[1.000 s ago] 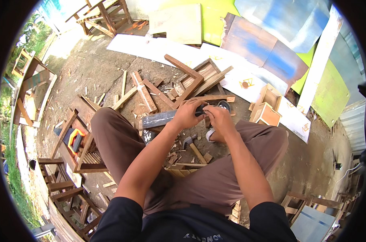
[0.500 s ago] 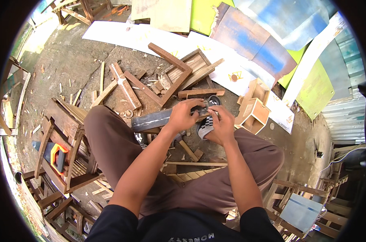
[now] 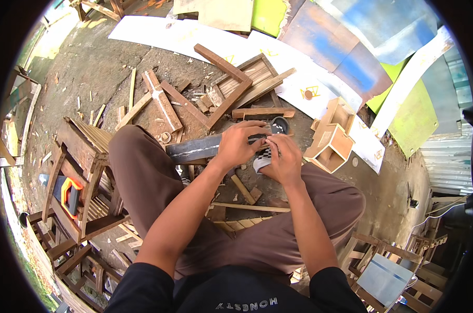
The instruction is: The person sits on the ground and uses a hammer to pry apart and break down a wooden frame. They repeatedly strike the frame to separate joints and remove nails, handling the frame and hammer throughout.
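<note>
A dark grey board (image 3: 196, 149) with a white streak along it lies across in front of my knees. My left hand (image 3: 237, 145) is over its right part, fingers and thumb curved around the board. My right hand (image 3: 285, 157) is closed in a pinch right beside the left fingertips, at the board's right end. What the right fingers pinch is too small and covered to make out. Just beyond the hands rests my foot in a dark shoe (image 3: 279, 125). A short wooden piece like a handle (image 3: 243, 189) lies on the ground below the board.
Ahead lie an L-shaped brown wooden frame (image 3: 231, 101) and loose wood strips. A small wooden box (image 3: 330, 148) stands at the right. A saw with an orange handle (image 3: 71, 197) rests on a wooden stool-like frame (image 3: 85, 151) at the left. White panels (image 3: 195, 44) lie farther off.
The whole view has shifted slightly. My left fingers have closed in toward the right hand, and the two hands' fingertips are now nearer each other. The board stays in about the same place.
</note>
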`<state>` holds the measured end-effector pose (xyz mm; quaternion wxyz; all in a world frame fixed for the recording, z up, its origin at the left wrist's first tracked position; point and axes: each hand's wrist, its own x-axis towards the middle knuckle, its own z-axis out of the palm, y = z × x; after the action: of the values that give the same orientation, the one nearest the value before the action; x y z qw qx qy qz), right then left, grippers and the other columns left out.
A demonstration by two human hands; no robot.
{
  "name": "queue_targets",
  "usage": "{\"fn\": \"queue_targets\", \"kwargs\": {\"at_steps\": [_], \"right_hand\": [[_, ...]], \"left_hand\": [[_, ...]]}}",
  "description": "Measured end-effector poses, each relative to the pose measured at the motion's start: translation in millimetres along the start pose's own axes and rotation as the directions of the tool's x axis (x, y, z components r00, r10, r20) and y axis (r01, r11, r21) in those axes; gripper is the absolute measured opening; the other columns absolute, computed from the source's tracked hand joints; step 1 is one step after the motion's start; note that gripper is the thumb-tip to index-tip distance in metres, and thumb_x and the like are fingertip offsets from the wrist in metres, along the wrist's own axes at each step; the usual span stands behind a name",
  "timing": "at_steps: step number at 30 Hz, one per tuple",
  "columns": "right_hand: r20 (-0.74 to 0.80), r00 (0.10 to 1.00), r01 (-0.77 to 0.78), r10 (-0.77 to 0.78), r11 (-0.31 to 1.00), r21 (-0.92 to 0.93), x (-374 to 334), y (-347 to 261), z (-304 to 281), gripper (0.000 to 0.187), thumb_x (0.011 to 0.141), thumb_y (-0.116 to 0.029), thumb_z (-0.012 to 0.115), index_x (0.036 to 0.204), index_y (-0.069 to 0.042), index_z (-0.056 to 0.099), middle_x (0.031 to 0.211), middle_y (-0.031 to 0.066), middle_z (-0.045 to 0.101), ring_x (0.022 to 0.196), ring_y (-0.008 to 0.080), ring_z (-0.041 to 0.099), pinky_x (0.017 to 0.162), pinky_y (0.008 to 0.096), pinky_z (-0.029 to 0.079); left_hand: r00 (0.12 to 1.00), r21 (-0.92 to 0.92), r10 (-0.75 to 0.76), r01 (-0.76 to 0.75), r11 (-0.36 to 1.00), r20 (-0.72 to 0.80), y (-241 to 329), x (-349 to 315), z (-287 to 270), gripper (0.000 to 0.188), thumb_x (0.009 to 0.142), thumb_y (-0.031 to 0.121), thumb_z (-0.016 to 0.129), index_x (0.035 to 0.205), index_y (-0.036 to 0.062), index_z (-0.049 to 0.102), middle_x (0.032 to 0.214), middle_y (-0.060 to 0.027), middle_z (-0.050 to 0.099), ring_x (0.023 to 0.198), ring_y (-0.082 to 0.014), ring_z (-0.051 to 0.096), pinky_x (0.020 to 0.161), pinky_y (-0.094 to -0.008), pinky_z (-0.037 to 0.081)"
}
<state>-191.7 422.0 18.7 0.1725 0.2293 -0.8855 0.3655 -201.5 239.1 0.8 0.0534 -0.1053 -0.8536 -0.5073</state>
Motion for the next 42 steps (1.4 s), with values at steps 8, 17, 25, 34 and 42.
{"fn": "queue_targets", "kwargs": {"at_steps": [8,17,25,34,42], "right_hand": [[-0.021,1.0,0.011,-0.01,1.0,0.014,0.1,-4.2,-2.1,0.015,0.088,0.004,0.076,0.102,0.0,0.073,0.098,0.015,0.073,0.092,0.0347,0.072,0.079,0.043,0.058],[-0.12,0.87,-0.404,0.478,0.831,0.382,-27.0,14.7,-3.9,0.017,0.1,-0.016,0.074,0.094,0.0,0.073,0.079,0.0097,0.064,0.078,0.0288,0.07,0.069,0.0374,0.055],[0.574,0.274,-0.884,0.772,0.438,-0.166,-116.0,124.2,81.9,0.033,0.098,-0.031,0.076,0.092,0.002,0.076,0.079,0.0158,0.074,0.072,0.0314,0.072,0.069,0.043,0.056],[0.713,-0.082,-0.668,0.696,0.493,-0.558,-209.6,116.9,191.0,0.061,0.089,-0.03,0.087,0.14,-0.007,0.062,0.141,0.0209,0.066,0.129,0.037,0.067,0.105,0.0496,0.056],[0.688,-0.159,-0.602,0.708,0.483,-0.636,-205.1,106.2,190.4,0.085,0.093,-0.025,0.078,0.166,-0.016,0.034,0.16,0.0183,0.053,0.142,0.0363,0.057,0.116,0.0508,0.05]], "left_hand": [[0.999,0.064,-0.022,0.023,0.998,-0.024,4.2,1.2,10.6,0.022,0.08,0.019,0.087,0.101,0.0169,0.084,0.126,-0.0041,0.077,0.113,-0.0308,0.073,0.097,-0.0441,0.057],[0.998,0.111,-0.029,0.035,0.993,-0.051,2.8,-4.0,20.1,0.014,0.082,0.023,0.089,0.091,0.0147,0.082,0.12,0.0001,0.077,0.11,-0.028,0.072,0.094,-0.0445,0.054],[0.999,0.113,0.013,-0.009,0.994,-0.03,4.8,-3.1,16.3,0.014,0.081,0.023,0.089,0.088,0.0145,0.082,0.119,0.001,0.076,0.11,-0.0262,0.071,0.09,-0.0437,0.053],[0.997,0.177,0.072,-0.065,0.982,-0.037,8.7,-1.0,10.6,0.017,0.076,0.016,0.093,0.087,0.0095,0.082,0.118,-0.0059,0.078,0.102,-0.0306,0.075,0.086,-0.0428,0.057],[0.998,0.16,0.054,-0.047,0.986,-0.036,9.3,9.7,6.4,0.016,0.076,0.017,0.093,0.087,0.0103,0.082,0.117,-0.0071,0.078,0.101,-0.0311,0.075,0.085,-0.0421,0.057]]}}
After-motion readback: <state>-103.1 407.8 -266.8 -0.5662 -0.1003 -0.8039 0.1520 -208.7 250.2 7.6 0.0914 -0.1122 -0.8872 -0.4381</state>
